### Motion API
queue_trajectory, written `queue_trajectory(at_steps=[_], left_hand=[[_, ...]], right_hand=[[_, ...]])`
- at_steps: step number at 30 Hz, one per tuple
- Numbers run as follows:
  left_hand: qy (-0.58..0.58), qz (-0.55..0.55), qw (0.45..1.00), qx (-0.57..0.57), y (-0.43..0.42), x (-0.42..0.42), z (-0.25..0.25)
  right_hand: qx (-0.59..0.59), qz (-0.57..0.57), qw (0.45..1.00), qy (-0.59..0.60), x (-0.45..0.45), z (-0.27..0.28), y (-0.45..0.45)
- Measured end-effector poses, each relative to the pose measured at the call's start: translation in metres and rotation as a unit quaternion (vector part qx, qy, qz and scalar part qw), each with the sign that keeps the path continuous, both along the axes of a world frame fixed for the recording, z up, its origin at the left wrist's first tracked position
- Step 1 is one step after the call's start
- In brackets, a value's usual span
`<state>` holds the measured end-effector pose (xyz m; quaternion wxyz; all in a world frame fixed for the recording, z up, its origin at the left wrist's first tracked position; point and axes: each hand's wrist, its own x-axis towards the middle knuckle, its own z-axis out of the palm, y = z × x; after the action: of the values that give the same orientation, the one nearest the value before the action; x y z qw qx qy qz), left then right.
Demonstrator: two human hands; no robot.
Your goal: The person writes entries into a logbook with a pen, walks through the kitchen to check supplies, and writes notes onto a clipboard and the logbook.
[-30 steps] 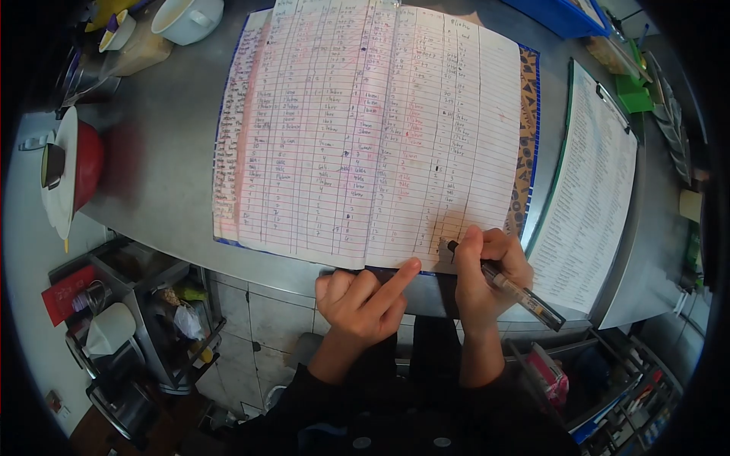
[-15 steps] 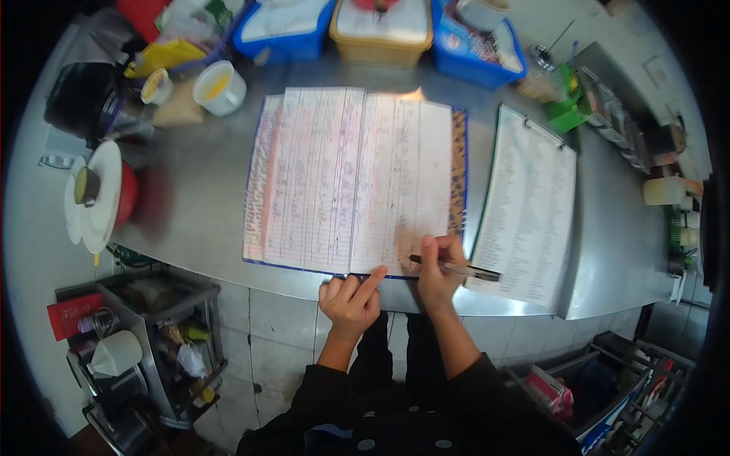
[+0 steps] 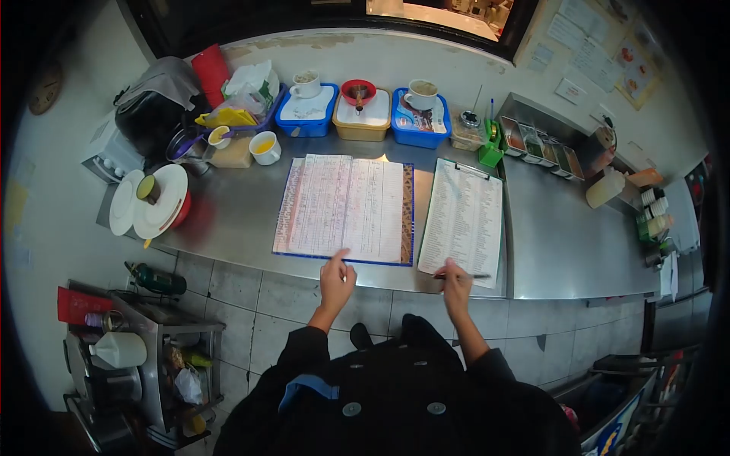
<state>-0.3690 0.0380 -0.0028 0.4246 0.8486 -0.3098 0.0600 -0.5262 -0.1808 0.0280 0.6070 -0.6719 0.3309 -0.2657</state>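
Note:
An open ledger book (image 3: 380, 205) with handwritten columns and a blue-edged cover lies on the steel counter. My left hand (image 3: 335, 285) is at its lower edge, index finger stretched onto the page near the spine and the other fingers loosely bent, holding nothing. To the right of the book lies a clipboard (image 3: 464, 213) with a printed list under its clip. My right hand (image 3: 456, 287) is closed around a pen (image 3: 479, 276) over the clipboard's lower edge. The pen points sideways, and whether it touches the paper I cannot tell.
Behind the book stand blue tubs (image 3: 308, 125) and a tan tub (image 3: 363, 131), topped with cups and a red bowl (image 3: 358, 91). A white cup (image 3: 265, 149) and stacked plates (image 3: 162, 201) are on the left. A metal cart (image 3: 182, 327) stands below left.
My view has tilted up and shows more of the wall. My right hand, with the pen, has moved from the book's lower right corner to the clipboard. My left finger stays at the book's lower edge.

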Motion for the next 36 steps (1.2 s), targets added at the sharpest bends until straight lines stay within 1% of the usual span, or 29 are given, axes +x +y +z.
queue_trajectory(at_steps=[2, 3, 4, 5, 6, 7, 8, 9, 10, 11, 12, 14, 16, 17, 19, 20, 22, 23, 25, 26, 28, 29, 31, 36], left_hand=[[0.043, 0.052, 0.988, -0.137, -0.007, 0.003, 0.016], [0.022, 0.046, 0.993, -0.109, -0.009, 0.013, 0.022], [0.016, 0.052, 0.993, -0.108, -0.013, 0.024, 0.027], [-0.032, 0.053, 0.996, -0.066, -0.021, 0.036, 0.041], [-0.079, 0.055, 0.995, -0.024, -0.031, 0.047, 0.050], [-0.049, 0.056, 0.997, 0.010, -0.039, 0.056, 0.052], [-0.051, 0.065, 0.997, 0.011, -0.045, 0.061, 0.045], [-0.074, 0.066, 0.993, 0.071, -0.052, 0.068, 0.036], [-0.096, 0.066, 0.985, 0.131, -0.057, 0.075, 0.028], [-0.099, 0.075, 0.983, 0.134, -0.061, 0.077, 0.022], [-0.087, 0.088, 0.980, 0.156, -0.063, 0.075, 0.017], [-0.071, 0.111, 0.975, 0.180, -0.065, 0.070, 0.012], [-0.076, 0.136, 0.970, 0.188, -0.062, 0.061, 0.010], [-0.074, 0.147, 0.968, 0.192, -0.061, 0.058, 0.010], [-0.081, 0.157, 0.963, 0.201, -0.057, 0.053, 0.009], [-0.077, 0.163, 0.962, 0.205, -0.055, 0.049, 0.008], [-0.082, 0.186, 0.958, 0.204, -0.053, 0.046, 0.007], [-0.082, 0.190, 0.957, 0.204, -0.049, 0.043, 0.006], [-0.081, 0.203, 0.954, 0.206, -0.037, 0.038, 0.003], [-0.084, 0.204, 0.953, 0.207, -0.030, 0.040, 0.005], [-0.069, 0.207, 0.952, 0.215, -0.015, 0.039, 0.005], [-0.062, 0.208, 0.952, 0.216, -0.008, 0.042, 0.004], [-0.057, 0.211, 0.954, 0.207, 0.000, 0.050, 0.005], [-0.071, 0.206, 0.954, 0.204, 0.011, 0.069, 0.006]], right_hand=[[0.009, -0.028, 0.998, 0.051, -0.028, 0.016, -0.020], [0.009, -0.022, 0.999, 0.044, -0.034, 0.020, -0.032], [-0.032, -0.048, 0.997, 0.040, -0.041, 0.022, -0.044], [-0.075, -0.075, 0.994, 0.037, -0.043, 0.023, -0.057], [-0.075, -0.067, 0.994, 0.034, -0.042, 0.023, -0.071], [-0.047, -0.092, 0.995, 0.015, -0.040, 0.023, -0.084], [-0.019, -0.115, 0.993, -0.003, -0.037, 0.024, -0.096], [-0.062, -0.129, 0.990, 0.010, -0.031, 0.030, -0.105], [-0.060, -0.120, 0.991, 0.008, -0.025, 0.026, -0.121], [-0.170, -0.095, 0.980, 0.042, -0.017, 0.017, -0.140], [-0.277, -0.070, 0.956, 0.073, -0.007, 0.012, -0.154], [-0.289, -0.039, 0.953, 0.086, 0.011, 0.003, -0.180], [-0.414, -0.016, 0.908, 0.067, 0.029, -0.010, -0.202], [-0.412, -0.005, 0.909, 0.064, 0.036, -0.016, -0.212], [-0.424, 0.018, 0.895, 0.140, 0.042, -0.028, -0.228], [-0.422, 0.026, 0.895, 0.140, 0.041, -0.029, -0.231], [-0.366, 0.004, 0.918, 0.153, 0.042, -0.028, -0.233], [-0.400, -0.018, 0.906, 0.140, 0.042, -0.032, -0.231], [-0.401, -0.024, 0.907, 0.122, 0.039, -0.047, -0.231], [-0.401, -0.033, 0.909, 0.110, 0.043, -0.049, -0.226], [-0.378, -0.041, 0.916, 0.125, 0.046, -0.052, -0.220], [-0.369, -0.035, 0.923, 0.106, 0.049, -0.050, -0.215], [-0.410, -0.033, 0.908, 0.074, 0.059, -0.061, -0.210], [-0.407, -0.013, 0.910, 0.071, 0.100, -0.050, -0.187]])
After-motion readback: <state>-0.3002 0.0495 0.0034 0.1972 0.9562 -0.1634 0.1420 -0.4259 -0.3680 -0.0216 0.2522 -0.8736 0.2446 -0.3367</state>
